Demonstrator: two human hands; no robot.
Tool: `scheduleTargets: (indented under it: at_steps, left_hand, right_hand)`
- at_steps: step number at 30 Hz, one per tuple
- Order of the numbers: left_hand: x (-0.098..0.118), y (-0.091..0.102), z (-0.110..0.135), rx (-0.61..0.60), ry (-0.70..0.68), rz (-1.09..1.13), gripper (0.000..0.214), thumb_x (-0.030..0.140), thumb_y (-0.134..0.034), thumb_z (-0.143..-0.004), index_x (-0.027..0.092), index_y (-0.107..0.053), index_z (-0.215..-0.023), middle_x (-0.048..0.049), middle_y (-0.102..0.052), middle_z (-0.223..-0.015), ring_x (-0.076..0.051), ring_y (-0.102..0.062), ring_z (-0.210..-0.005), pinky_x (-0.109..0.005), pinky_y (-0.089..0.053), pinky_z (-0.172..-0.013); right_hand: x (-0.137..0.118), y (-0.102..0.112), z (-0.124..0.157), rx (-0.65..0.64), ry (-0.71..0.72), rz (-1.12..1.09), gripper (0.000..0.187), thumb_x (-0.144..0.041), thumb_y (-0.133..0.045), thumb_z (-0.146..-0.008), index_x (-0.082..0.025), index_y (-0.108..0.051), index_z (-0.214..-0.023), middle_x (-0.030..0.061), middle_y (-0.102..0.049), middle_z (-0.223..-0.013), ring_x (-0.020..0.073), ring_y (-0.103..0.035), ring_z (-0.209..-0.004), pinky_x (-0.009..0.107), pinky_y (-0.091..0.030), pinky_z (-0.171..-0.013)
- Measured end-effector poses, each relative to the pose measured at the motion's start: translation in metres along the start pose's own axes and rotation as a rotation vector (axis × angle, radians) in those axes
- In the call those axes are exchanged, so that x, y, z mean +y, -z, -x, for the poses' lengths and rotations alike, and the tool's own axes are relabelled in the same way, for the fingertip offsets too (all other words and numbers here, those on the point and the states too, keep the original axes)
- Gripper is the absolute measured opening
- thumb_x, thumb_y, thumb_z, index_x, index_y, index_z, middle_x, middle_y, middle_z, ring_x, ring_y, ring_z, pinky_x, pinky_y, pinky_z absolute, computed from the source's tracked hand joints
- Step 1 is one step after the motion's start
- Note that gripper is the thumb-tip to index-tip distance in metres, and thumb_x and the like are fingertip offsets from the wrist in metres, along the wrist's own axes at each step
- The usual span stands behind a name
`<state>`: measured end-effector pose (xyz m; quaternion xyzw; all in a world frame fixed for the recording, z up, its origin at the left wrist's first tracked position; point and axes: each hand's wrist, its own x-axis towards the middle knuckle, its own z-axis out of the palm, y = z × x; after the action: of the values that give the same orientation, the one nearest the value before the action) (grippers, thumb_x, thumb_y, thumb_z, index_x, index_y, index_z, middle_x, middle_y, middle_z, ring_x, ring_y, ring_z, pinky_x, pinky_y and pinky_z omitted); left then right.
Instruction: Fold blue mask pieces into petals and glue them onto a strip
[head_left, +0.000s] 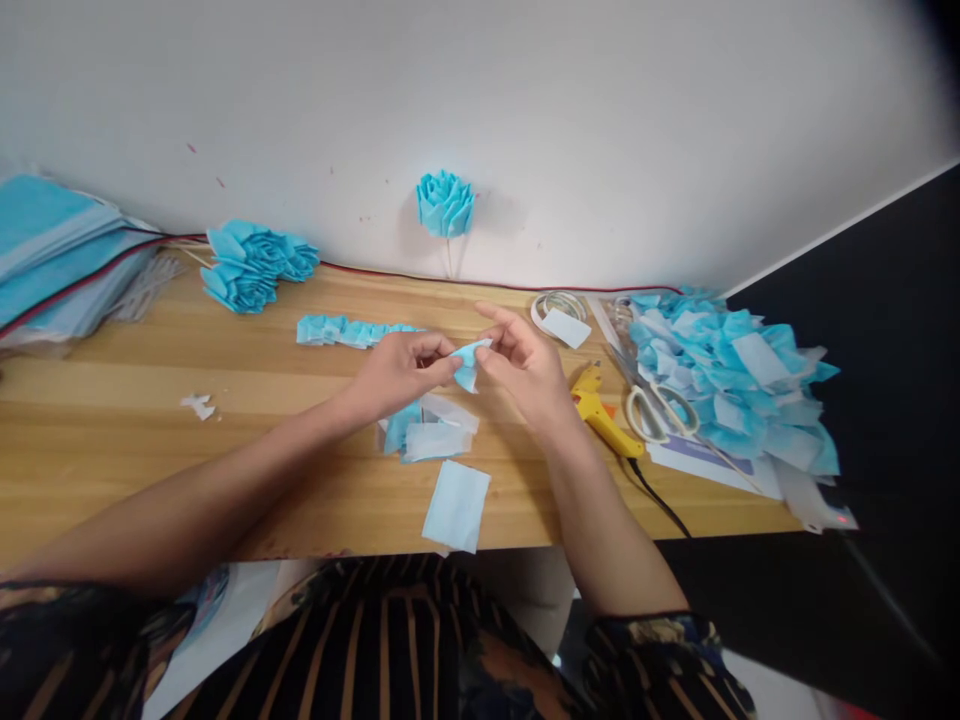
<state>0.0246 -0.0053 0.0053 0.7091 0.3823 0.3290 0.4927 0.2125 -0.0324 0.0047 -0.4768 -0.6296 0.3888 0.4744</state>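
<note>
My left hand point(401, 372) and my right hand point(525, 372) meet over the middle of the wooden table point(112, 440). Both pinch a small folded piece of light blue tissue point(470, 362) between fingertips, held just above the surface. Under the hands lie a few loose blue and white tissue squares point(427, 432). A larger blue square point(457, 505) lies near the front edge. A strip of folded blue pieces point(349, 330) lies just behind my left hand.
A finished blue paper flower point(445, 203) stands against the wall. More blue flowers point(251, 263) and a stack of blue sheets point(52, 250) lie far left. At right: tape roll point(559, 308), yellow glue gun point(600, 415), scissors point(660, 412), a heap of blue pieces point(731, 380).
</note>
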Motion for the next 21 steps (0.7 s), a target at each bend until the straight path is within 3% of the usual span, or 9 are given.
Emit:
scheduleTargets:
  at_steps: [4, 11, 21]
  left_hand:
    - [0.005, 0.003, 0.0, 0.009, 0.014, 0.049, 0.041, 0.053, -0.057, -0.088, 0.017, -0.066, -0.071, -0.0014, -0.064, -0.067, -0.015, -0.058, -0.068, -0.027, -0.043, -0.065]
    - [0.0, -0.001, -0.001, -0.02, 0.111, 0.24, 0.031, 0.048, -0.071, -0.077, 0.017, -0.071, -0.075, -0.001, -0.068, -0.069, -0.014, -0.06, -0.066, -0.025, -0.045, -0.062]
    - [-0.004, 0.001, -0.002, 0.015, 0.135, 0.183, 0.029, 0.045, -0.069, -0.078, 0.016, -0.07, -0.074, -0.001, -0.065, -0.061, -0.012, -0.055, -0.055, -0.025, -0.04, -0.055]
  right_hand:
    - [0.002, -0.002, -0.001, 0.058, -0.002, -0.036, 0.046, -0.032, -0.06, -0.084, -0.024, -0.059, -0.129, -0.0006, -0.059, -0.087, 0.0139, -0.057, -0.079, 0.03, -0.053, -0.075]
    - [0.003, -0.004, 0.001, 0.048, 0.058, 0.042, 0.046, -0.03, -0.059, -0.086, -0.027, -0.057, -0.132, 0.0, -0.06, -0.091, 0.0145, -0.059, -0.082, 0.031, -0.055, -0.077]
    - [0.0, -0.005, 0.005, 0.128, 0.256, 0.294, 0.049, -0.018, -0.057, -0.087, -0.031, -0.059, -0.134, -0.0008, -0.068, -0.094, 0.0155, -0.065, -0.089, 0.036, -0.056, -0.09]
